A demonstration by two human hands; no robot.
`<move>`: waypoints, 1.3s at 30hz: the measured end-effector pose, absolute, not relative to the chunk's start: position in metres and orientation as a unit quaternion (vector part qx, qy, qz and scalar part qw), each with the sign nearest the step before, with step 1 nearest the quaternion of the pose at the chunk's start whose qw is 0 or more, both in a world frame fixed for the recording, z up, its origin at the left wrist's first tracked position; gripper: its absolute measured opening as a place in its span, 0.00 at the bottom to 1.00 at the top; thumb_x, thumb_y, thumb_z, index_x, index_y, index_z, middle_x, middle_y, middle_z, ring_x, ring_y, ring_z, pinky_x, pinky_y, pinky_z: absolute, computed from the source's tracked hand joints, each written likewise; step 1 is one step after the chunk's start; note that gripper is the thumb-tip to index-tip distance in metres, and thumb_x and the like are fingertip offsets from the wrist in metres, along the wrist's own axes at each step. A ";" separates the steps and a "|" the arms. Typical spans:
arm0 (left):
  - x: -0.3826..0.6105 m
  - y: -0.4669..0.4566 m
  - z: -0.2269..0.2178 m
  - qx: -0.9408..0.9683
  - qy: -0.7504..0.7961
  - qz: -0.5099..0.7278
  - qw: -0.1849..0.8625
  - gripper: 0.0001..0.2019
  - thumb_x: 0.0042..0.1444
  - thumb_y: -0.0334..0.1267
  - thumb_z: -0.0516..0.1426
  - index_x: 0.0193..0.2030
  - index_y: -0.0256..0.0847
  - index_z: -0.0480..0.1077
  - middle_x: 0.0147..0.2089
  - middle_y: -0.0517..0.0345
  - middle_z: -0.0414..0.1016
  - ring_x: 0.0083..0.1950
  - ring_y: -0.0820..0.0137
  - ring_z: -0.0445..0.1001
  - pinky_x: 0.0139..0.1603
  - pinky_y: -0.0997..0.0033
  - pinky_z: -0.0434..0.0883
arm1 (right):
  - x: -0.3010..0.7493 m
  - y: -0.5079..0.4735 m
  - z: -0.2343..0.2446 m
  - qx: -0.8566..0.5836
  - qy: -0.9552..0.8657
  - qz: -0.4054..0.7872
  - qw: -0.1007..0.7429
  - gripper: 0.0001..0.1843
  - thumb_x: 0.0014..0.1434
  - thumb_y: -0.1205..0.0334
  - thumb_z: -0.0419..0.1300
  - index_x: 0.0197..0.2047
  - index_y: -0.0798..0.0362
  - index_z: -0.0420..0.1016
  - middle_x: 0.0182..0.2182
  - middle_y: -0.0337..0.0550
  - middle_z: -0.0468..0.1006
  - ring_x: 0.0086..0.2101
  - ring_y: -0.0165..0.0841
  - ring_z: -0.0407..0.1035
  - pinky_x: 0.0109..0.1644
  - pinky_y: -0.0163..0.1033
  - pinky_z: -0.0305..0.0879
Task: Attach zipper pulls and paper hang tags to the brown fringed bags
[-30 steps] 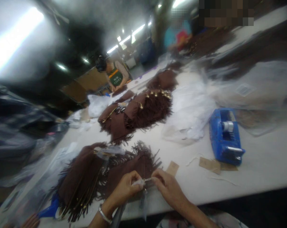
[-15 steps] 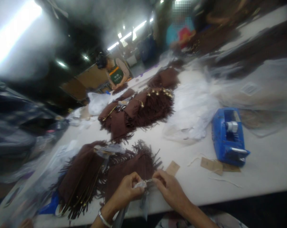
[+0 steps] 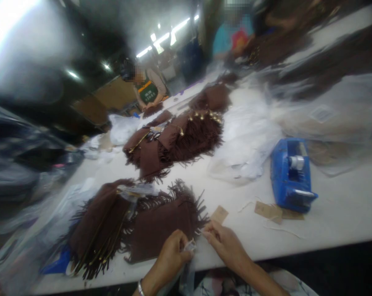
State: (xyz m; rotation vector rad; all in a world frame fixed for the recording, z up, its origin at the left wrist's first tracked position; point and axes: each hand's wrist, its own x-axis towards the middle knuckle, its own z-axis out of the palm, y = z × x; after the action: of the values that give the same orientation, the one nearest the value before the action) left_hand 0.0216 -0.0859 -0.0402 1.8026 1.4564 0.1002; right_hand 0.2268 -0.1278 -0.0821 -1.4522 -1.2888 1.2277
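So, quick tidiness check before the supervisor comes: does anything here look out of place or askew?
Mildly: cardboard tags and loose strings lie scattered at odd angles on the table beside the blue tape dispenser. Fringed brown bags are heaped unevenly. Nothing looks spilled or damaged.

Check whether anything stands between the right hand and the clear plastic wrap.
Nothing visible does. The right hand is close beside the clear plastic wrap pinched in the left hand; the brown fringed bag lies beyond both.
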 end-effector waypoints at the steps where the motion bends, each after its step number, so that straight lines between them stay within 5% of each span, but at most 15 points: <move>1: 0.024 -0.089 -0.038 0.733 0.575 0.030 0.361 0.07 0.44 0.28 0.57 0.31 0.40 0.64 0.34 0.60 0.69 0.36 0.69 0.68 0.37 0.72 0.63 | 0.227 -0.129 -0.082 -0.575 -0.514 0.488 0.408 0.10 0.61 0.56 0.54 0.34 0.51 0.72 0.24 0.35 0.73 0.27 0.31 0.67 0.32 0.34 0.56; 4: 0.034 -0.096 -0.025 0.783 0.550 0.027 0.290 0.15 0.47 0.28 0.56 0.43 0.41 0.66 0.45 0.55 0.69 0.46 0.65 0.70 0.46 0.68 0.66 | 0.228 -0.132 -0.081 -0.569 -0.524 0.487 0.405 0.10 0.62 0.56 0.54 0.34 0.51 0.72 0.23 0.34 0.72 0.26 0.31 0.67 0.32 0.34 0.56; 7: 0.042 -0.099 -0.008 0.815 0.514 0.062 0.262 0.28 0.52 0.31 0.57 0.61 0.44 0.58 0.64 0.49 0.58 0.62 0.60 0.62 0.61 0.61 0.61 | 0.231 -0.134 -0.078 -0.555 -0.546 0.481 0.403 0.09 0.62 0.57 0.54 0.35 0.50 0.72 0.23 0.33 0.71 0.26 0.30 0.66 0.32 0.34 0.55; 10: 0.050 -0.097 0.005 0.834 0.474 0.057 0.277 0.29 0.58 0.35 0.55 0.66 0.49 0.53 0.66 0.51 0.56 0.62 0.62 0.62 0.60 0.64 0.62 | 0.232 -0.135 -0.073 -0.534 -0.569 0.477 0.405 0.08 0.63 0.59 0.54 0.35 0.50 0.71 0.24 0.32 0.71 0.27 0.29 0.66 0.33 0.33 0.55; 15: 0.056 -0.091 0.005 0.845 0.434 -0.014 0.311 0.09 0.63 0.37 0.51 0.45 0.45 0.72 0.43 0.56 0.72 0.44 0.67 0.71 0.44 0.72 0.66 | 0.233 -0.141 -0.066 -0.512 -0.585 0.478 0.407 0.07 0.63 0.59 0.54 0.36 0.50 0.71 0.24 0.32 0.70 0.27 0.28 0.65 0.32 0.32 0.55; 21: 0.052 -0.095 -0.007 0.807 0.480 -0.007 0.344 0.08 0.58 0.36 0.56 0.29 0.40 0.72 0.32 0.58 0.73 0.36 0.68 0.69 0.36 0.72 0.61 | 0.236 -0.149 -0.065 -0.525 -0.614 0.450 0.380 0.08 0.62 0.59 0.54 0.34 0.49 0.72 0.23 0.32 0.71 0.26 0.29 0.65 0.31 0.33 0.54; 39: 0.051 -0.122 -0.027 0.727 0.586 0.046 0.354 0.07 0.48 0.33 0.61 0.26 0.40 0.65 0.28 0.64 0.68 0.31 0.71 0.65 0.30 0.73 0.54 | 0.230 -0.158 -0.067 -0.529 -0.555 0.526 0.368 0.07 0.52 0.64 0.57 0.30 0.48 0.77 0.22 0.32 0.73 0.26 0.29 0.66 0.31 0.32 0.55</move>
State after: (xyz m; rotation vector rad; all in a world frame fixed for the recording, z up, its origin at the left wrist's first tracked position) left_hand 0.0507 -0.1218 -0.0269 1.8808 1.5157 0.1198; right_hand 0.2304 -0.1580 -0.0671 -1.3582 -1.4253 1.3498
